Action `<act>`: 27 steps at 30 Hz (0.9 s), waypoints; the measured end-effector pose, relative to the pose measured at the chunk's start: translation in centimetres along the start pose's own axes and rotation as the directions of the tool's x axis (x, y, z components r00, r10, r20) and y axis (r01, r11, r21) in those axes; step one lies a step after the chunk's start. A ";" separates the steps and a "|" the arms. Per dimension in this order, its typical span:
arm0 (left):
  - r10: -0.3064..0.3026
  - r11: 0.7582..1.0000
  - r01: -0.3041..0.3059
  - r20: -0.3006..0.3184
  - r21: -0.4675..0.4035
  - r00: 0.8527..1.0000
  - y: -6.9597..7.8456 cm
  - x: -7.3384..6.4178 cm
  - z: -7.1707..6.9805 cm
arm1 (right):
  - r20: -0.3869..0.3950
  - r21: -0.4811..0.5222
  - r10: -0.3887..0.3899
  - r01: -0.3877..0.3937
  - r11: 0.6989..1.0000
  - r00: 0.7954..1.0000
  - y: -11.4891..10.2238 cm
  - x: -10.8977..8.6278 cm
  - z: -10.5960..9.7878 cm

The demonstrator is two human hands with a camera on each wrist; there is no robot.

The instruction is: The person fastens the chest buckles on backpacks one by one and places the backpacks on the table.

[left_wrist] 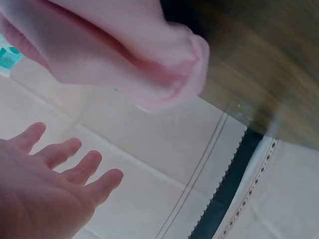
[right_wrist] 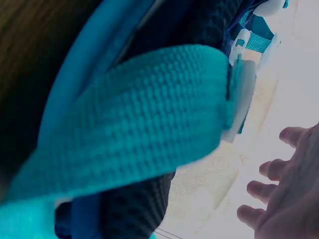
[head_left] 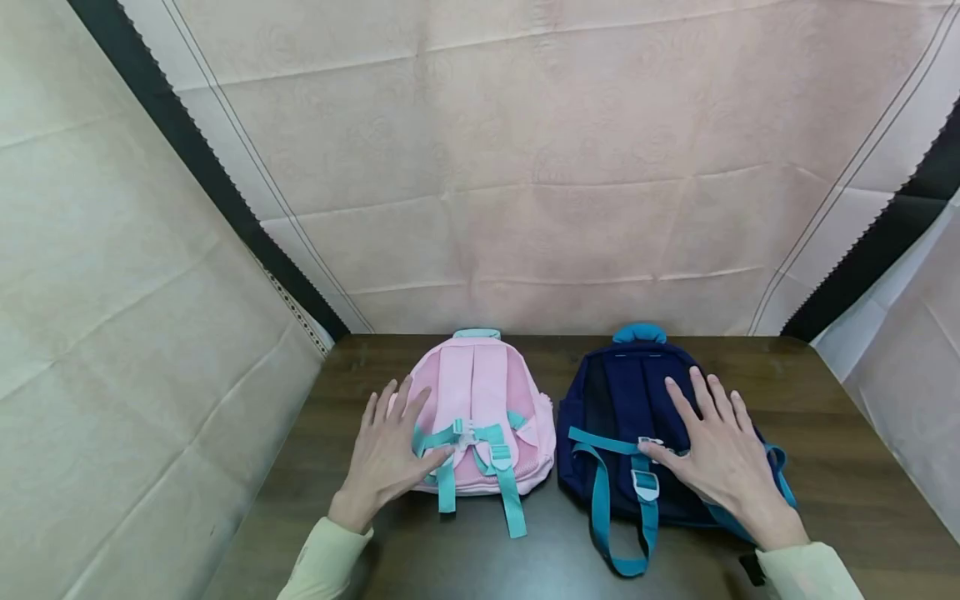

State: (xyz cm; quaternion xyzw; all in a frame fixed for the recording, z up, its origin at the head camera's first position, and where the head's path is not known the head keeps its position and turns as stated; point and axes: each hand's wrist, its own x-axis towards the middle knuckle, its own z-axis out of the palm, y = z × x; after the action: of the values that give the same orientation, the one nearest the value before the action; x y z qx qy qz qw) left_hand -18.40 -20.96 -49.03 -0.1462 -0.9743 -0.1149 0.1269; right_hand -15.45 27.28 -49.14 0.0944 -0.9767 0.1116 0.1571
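Two small backpacks lie side by side on the table, strap sides up. My left hand (head_left: 390, 446), fingers spread, hovers over the left side of the pink backpack (head_left: 491, 375), its thumb near the turquoise straps. Over the right side of the navy backpack (head_left: 611, 392) is my right hand (head_left: 723, 454), fingers straight and apart, thumb by the white buckle. In the left wrist view the left fingers (left_wrist: 89, 167) stand apart from the pink fabric (left_wrist: 119, 55). The right wrist view has the right fingers (right_wrist: 264, 194) away from a turquoise webbing strap (right_wrist: 139, 119).
The backpacks rest on a dark brown wooden table (head_left: 300, 500). Behind it hangs a pale cloth backdrop (head_left: 525, 167) with black edge bands, and more pale cloth (head_left: 135, 333) lines the left side. A turquoise strap loop (head_left: 630, 567) trails from the navy backpack toward the front.
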 end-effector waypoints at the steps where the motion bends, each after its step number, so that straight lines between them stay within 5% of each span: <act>1: 0.000 1.000 0.000 0.004 -0.013 1.000 0.3 0.0 0.0 | 0.000 0.002 0.000 0.000 1.000 1.000 0.0 -0.1 0.0; 7: 0.016 0.991 -0.012 0.024 -0.137 1.000 2.7 0.4 0.4 | 0.004 0.023 0.007 -0.007 1.000 1.000 0.2 -0.6 0.0; 13: 0.072 0.953 -0.078 -0.032 -0.292 0.997 6.3 0.7 0.9 | 0.008 0.067 0.020 -0.020 0.998 1.000 -0.1 -1.1 -0.3; 22: 0.157 0.933 -0.181 -0.099 -0.312 0.983 11.6 1.3 0.8 | 0.045 0.174 0.042 -0.049 0.984 0.998 -0.1 -1.7 -0.4; 27: 0.229 0.906 -0.235 -0.061 -0.352 0.972 14.2 2.0 1.0 | 0.042 0.213 0.040 -0.049 0.976 0.998 0.1 -1.7 -0.6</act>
State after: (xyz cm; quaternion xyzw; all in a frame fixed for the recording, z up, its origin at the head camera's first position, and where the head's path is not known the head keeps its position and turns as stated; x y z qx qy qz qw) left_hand -15.99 -7.00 -46.77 -0.2806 -0.9117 -0.2752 0.1198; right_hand -13.68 27.78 -49.16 0.0910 -0.9637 0.2177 0.1250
